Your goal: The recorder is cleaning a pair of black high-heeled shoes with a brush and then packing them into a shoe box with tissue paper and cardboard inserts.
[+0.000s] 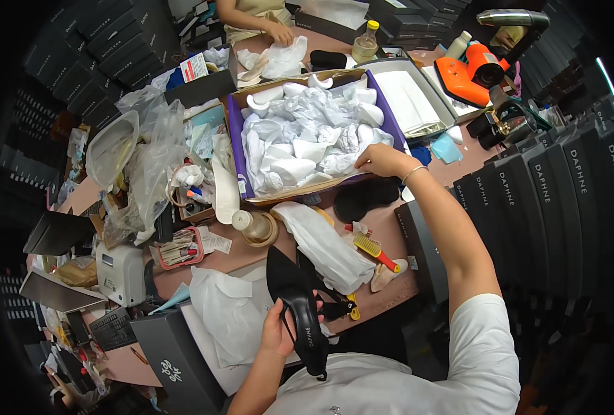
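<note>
My left hand (276, 333) grips a black pointed shoe (301, 311) with a strap, its toe toward the table and its heel toward me. At the box's near right corner, the fingers of my right hand (384, 162) are pinched on crumpled white tissue paper (341, 163). That paper lies with white molded inserts in a purple-sided box (393, 114). Below the shoe's toe side, white paper sheets (220, 304) cover part of an open shoebox. A second black shoe part (335, 308) shows behind the held shoe, partly hidden.
A yellow-red brush (376, 252), a white cloth-like wrap (328, 242) and a capped jar (252, 225) lie nearby. Left are a white label printer (120, 274) and plastic bags. Shoebox stacks (549, 200) stand right. Across the table, another person's hand (279, 32) touches white paper.
</note>
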`<action>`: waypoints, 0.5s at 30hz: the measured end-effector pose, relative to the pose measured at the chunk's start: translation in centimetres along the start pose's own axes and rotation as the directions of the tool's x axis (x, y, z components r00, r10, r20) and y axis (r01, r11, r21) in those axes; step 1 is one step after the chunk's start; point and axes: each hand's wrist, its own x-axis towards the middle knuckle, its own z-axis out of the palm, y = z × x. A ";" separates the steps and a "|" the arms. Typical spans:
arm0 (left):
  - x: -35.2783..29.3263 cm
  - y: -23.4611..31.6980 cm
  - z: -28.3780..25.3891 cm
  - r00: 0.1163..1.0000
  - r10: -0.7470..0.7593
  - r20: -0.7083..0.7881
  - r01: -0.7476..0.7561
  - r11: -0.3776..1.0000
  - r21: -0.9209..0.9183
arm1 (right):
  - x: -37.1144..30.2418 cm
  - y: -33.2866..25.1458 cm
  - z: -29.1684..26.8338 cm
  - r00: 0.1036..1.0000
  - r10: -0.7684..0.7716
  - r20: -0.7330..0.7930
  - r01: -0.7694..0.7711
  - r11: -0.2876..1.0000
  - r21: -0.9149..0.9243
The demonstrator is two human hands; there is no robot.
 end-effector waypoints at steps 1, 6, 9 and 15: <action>0.2 -0.4 0.0 1.000 0.002 -0.014 -0.002 1.000 0.013 | 0.9 0.0 0.2 0.999 0.004 0.046 -0.003 0.999 -0.032; 1.1 -0.5 -0.4 0.997 -0.083 0.000 0.083 0.996 -0.009 | 3.6 3.6 2.3 0.972 0.115 0.204 -0.099 0.991 -0.087; 1.4 -0.3 -0.5 0.997 -0.079 -0.019 0.079 0.997 -0.016 | 3.0 3.2 1.8 0.992 0.124 0.019 -0.120 0.984 -0.132; 1.3 0.1 0.5 0.999 -0.030 -0.021 0.028 0.996 -0.082 | -2.6 -0.8 -0.6 0.898 0.059 -0.436 -0.093 0.994 -0.056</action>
